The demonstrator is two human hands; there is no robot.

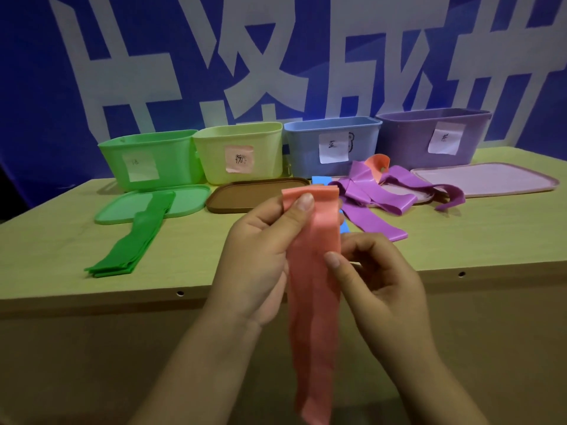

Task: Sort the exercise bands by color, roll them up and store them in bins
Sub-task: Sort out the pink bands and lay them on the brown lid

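A long pink band [314, 302] hangs straight down in front of the table edge. My left hand [264, 250] pinches its folded top end with the thumb on the front. My right hand [374, 277] grips the band's right edge a little lower. Green bands [135, 240] lie flat on the table at the left, partly on a green lid. Purple bands [374, 197] lie tangled at the right, with another pink band [379, 165] curled among them. A blue band [319, 180] shows behind the pink one.
Four labelled bins stand in a row at the back: green [147, 157], yellow [242, 151], blue [331, 145], purple [435, 136]. Lids lie in front: green [187, 200], brown [245, 197], pink [487, 179]. A blue banner hangs behind.
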